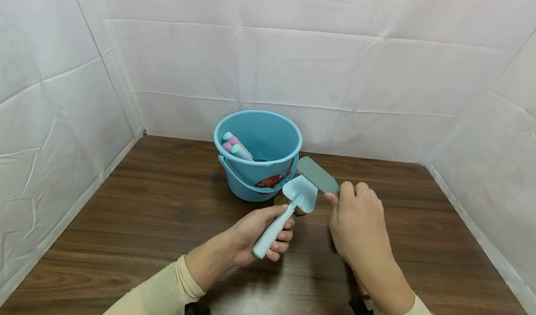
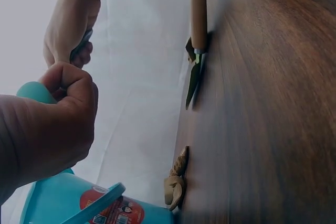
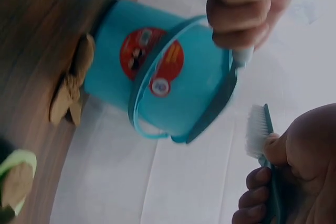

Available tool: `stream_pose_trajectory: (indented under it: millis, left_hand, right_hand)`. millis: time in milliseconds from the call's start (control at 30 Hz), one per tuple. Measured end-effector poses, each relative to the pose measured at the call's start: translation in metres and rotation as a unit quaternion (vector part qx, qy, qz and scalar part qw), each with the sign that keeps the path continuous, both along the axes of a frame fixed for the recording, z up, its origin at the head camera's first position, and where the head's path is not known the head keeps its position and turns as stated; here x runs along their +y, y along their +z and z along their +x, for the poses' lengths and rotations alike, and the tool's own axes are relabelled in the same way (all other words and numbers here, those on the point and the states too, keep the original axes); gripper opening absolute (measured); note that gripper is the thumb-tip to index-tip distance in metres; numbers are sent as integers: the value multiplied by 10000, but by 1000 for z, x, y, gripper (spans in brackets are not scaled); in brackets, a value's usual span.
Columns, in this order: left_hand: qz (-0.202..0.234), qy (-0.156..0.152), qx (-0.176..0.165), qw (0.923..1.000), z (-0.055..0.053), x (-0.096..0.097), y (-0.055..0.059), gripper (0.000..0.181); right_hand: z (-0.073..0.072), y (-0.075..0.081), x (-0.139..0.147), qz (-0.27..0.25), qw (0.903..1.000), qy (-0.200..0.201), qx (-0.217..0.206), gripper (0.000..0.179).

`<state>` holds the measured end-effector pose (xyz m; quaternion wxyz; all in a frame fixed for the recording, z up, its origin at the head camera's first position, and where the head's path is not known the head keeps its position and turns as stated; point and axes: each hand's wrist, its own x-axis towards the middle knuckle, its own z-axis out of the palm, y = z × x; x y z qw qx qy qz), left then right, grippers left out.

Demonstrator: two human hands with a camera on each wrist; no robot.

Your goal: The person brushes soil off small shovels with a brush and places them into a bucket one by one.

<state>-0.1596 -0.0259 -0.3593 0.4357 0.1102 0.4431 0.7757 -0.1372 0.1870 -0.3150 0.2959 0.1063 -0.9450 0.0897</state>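
My left hand (image 1: pixel 251 236) grips the pale blue handle of a small hand trowel (image 1: pixel 272 233), its blade turned upward and away from me. To the right, my right hand (image 1: pixel 360 222) holds a grey-green brush (image 1: pixel 318 175) by its handle. White bristles (image 3: pixel 256 129) show on the brush in the right wrist view, facing the trowel blade with a gap between. In the head view the brush's tip end overlaps the edge of the blade. Both tools are held up above the table, just in front of a blue bucket (image 1: pixel 247 191).
Several pastel-handled tools (image 1: pixel 240 151) lean inside the bucket. A knobbly brown piece (image 2: pixel 176 184) lies at the bucket's foot. A wooden-handled tool (image 2: pixel 198 22) with a green blade lies on the dark wooden table (image 1: pixel 167 222). White sheeting (image 1: pixel 310 63) stands behind and at both sides.
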Motion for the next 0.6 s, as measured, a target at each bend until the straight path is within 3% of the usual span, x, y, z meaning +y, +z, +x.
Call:
stream_pose_trajectory:
  millis: [333, 600]
  left_hand:
    - [65, 147, -54, 9999, 0, -1, 3, 41]
    - [39, -211, 11, 9998, 1, -1, 2, 42]
  right_hand:
    - [9, -14, -24, 517, 9976, 404, -241, 36]
    - [-9, -14, -6, 257, 9988, -209, -351, 32]
